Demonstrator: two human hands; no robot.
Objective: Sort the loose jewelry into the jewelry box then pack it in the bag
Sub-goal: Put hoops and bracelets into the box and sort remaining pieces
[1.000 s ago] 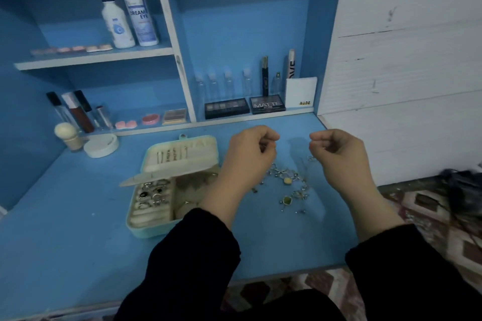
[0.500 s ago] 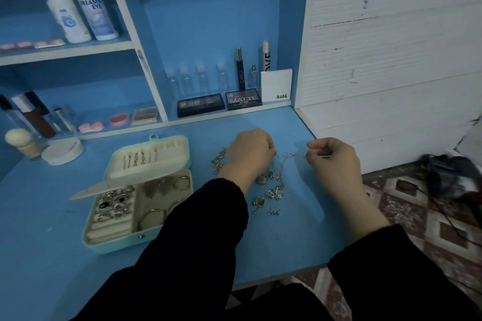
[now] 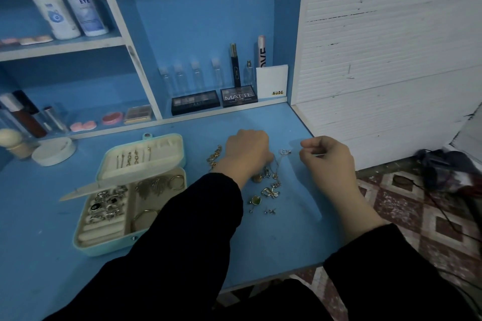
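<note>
shiny metal jewelry [image 3: 270, 191], matt painted desk [image 3: 39, 216]

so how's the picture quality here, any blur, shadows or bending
Head view: dim, blue-cast light, no glare; the bottles on the top shelf are blurred; wide-angle distortion tilts the divider; the right hand throws a soft shadow on the table; the thin chain is barely resolved.

Head cam, wide-angle, looks fwd & down, close over blue desk [image 3: 39, 229].
</note>
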